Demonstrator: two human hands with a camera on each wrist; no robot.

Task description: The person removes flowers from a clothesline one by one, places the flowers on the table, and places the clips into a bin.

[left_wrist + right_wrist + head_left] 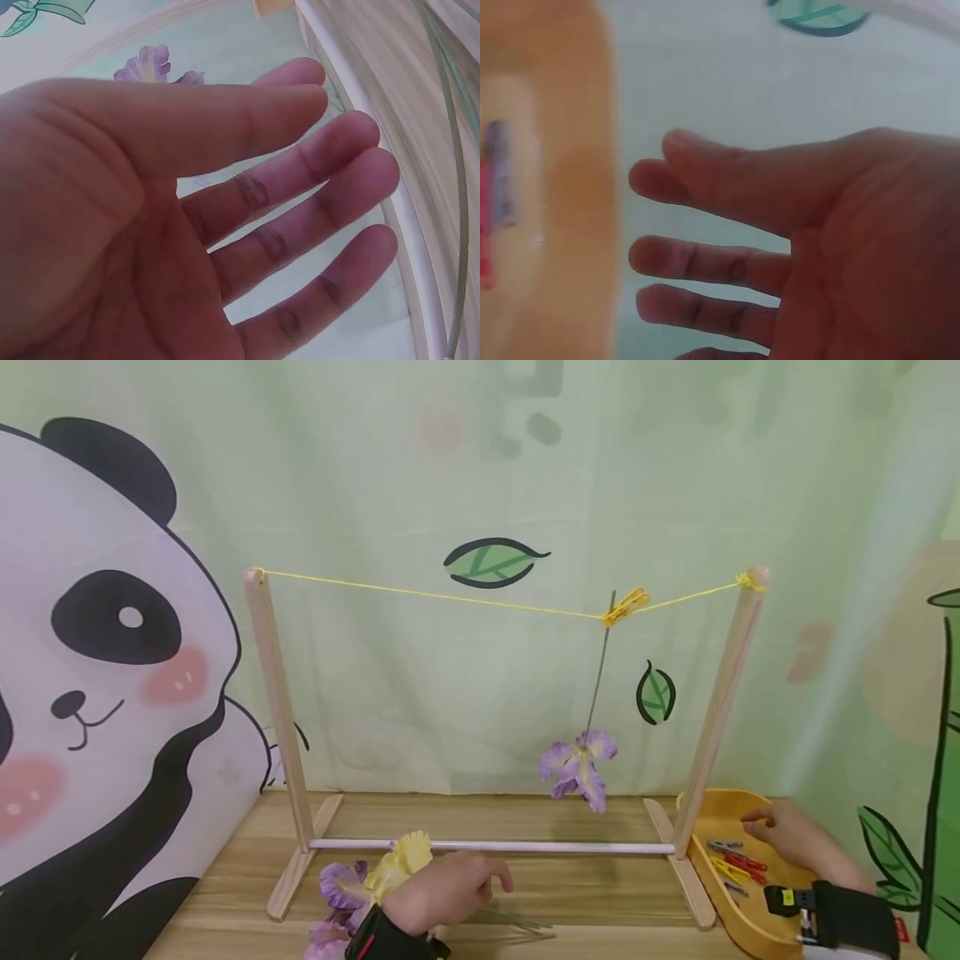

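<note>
My left hand [453,889] hovers over artificial flowers lying on the table, a yellow one [408,852] and purple ones [343,887]; their thin stems [525,928] stick out to its right. In the left wrist view its fingers [345,187] are nearly straight, with nothing held. My right hand [791,835] is above the right side of a yellow tray [768,935], its fingers [660,259] relaxed and empty. Inside the tray lie red clothespins [745,862], yellow clothespins [726,871] and grey clothespins [724,845].
A yellow string [420,595] runs between the posts of a wooden stand [277,693]. From it a purple flower [577,768] hangs upside down, its stem clipped by a yellow clothespin [627,607]. A white bar [487,846] joins the posts low down. Behind is a printed curtain [420,468].
</note>
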